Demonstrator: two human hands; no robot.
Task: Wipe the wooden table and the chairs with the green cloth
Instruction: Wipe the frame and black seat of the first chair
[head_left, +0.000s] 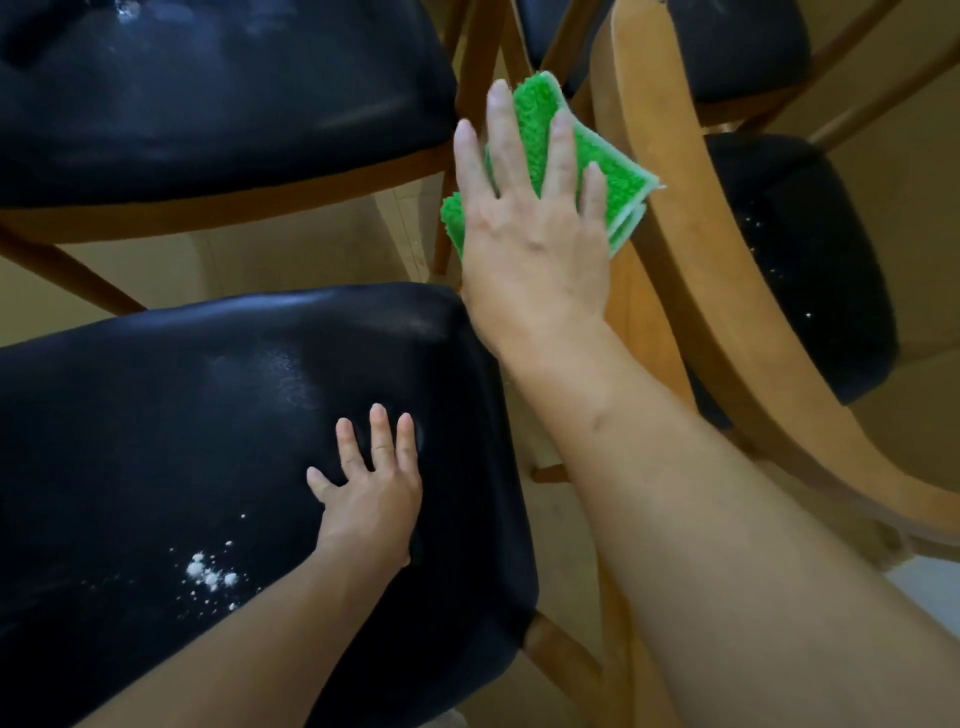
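My right hand (530, 228) lies flat with straight, spread fingers on the folded green cloth (621, 182), pressing it against the wooden frame between the chairs. My left hand (371, 493) rests flat, fingers straight, on the black padded seat of the near chair (208, 441). White powder (210, 574) is scattered on that seat, left of my left wrist. The cloth's underside and the wood beneath it are hidden by my hand.
A second black-seated chair (208, 104) stands at the upper left, with a white smear near its far edge. A curved wooden backrest (691, 249) runs down the right side; behind it a black seat (810, 270) carries white specks. Beige floor shows between the chairs.
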